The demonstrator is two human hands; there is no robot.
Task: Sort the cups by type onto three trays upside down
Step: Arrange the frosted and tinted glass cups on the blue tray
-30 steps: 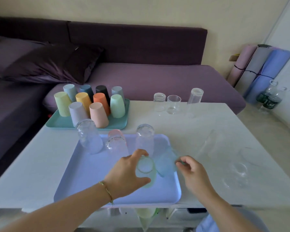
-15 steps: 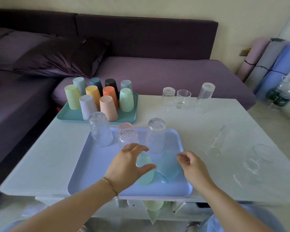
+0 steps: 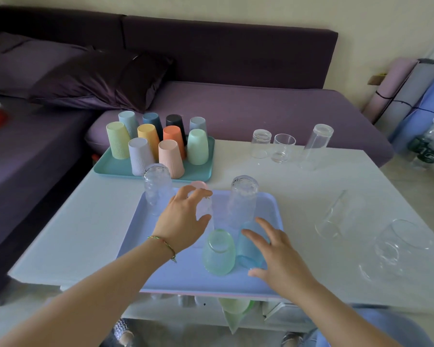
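A lilac tray [image 3: 161,271] lies near the table's front edge. On it a green tinted glass [image 3: 218,251] and a blue tinted glass [image 3: 248,249] stand upside down side by side. Behind them are two textured clear glasses [image 3: 158,189] [image 3: 243,199] and a pink-tinted glass [image 3: 201,185], all upside down. My left hand [image 3: 186,219] hovers with spread fingers at the pink-tinted glass and holds nothing. My right hand [image 3: 278,259] is spread open just right of the blue glass.
A teal tray [image 3: 110,169] at the back left carries several coloured plastic cups upside down. Three clear glasses [image 3: 283,146] stand at the table's far edge. Two clear glasses [image 3: 336,216] [image 3: 398,246] lie on their sides at right. A purple sofa is behind.
My left hand has let go of the green glass and moved forward to the pink-tinted glass. My right hand has come off the blue glass, which now stands upside down.
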